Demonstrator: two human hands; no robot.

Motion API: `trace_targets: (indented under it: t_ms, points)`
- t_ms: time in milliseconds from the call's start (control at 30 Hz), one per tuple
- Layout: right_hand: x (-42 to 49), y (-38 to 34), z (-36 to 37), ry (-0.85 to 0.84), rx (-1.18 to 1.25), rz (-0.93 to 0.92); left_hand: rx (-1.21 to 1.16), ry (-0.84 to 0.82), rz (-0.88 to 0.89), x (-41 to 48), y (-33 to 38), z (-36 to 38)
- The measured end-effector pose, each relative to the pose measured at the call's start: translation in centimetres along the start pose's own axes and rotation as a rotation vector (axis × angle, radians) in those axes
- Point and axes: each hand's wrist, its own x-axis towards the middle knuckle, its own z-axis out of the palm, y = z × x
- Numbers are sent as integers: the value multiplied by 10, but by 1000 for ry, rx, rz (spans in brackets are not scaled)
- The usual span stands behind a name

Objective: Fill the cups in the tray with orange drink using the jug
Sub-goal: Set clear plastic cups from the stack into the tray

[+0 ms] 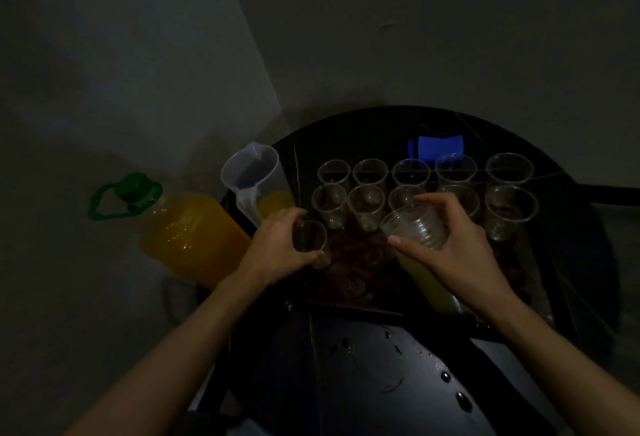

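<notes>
Ten clear cups (366, 205) stand in the tray (349, 307) in two rows of five, one row at the far side and one row just in front of it. The cups are close together, and some touch their neighbours. The tray is dark and sits in the middle of the round, dark surface (381, 373).

At the near left corner of the tray, the left hand (277, 245) holds one more cup (310, 241). Its fingers and thumb are curled round that cup, which stands upright. The right hand (460, 245) is over the near middle of the tray. It grips a stack of cups (414, 228), which is tipped on its side with the open end pointing left.

The jug (251, 179) stands at the left edge of the surface, just beside the tray. It is clear and has a little orange drink (275, 202) at the bottom.

A big bottle (183, 231) of orange drink with a green cap (133, 186) is just past the left edge. I cannot tell what it stands on. A blue thing (438, 148) lies at the far edge, behind the cups. Drops (445, 376) of water shine on the near part of the surface. The room is very dark.
</notes>
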Motion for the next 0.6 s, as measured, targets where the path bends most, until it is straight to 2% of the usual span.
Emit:
trace_targets:
  t_ms: [600]
  points:
    - [0, 1, -4, 9, 11, 4, -45, 148, 66, 8, 5, 31]
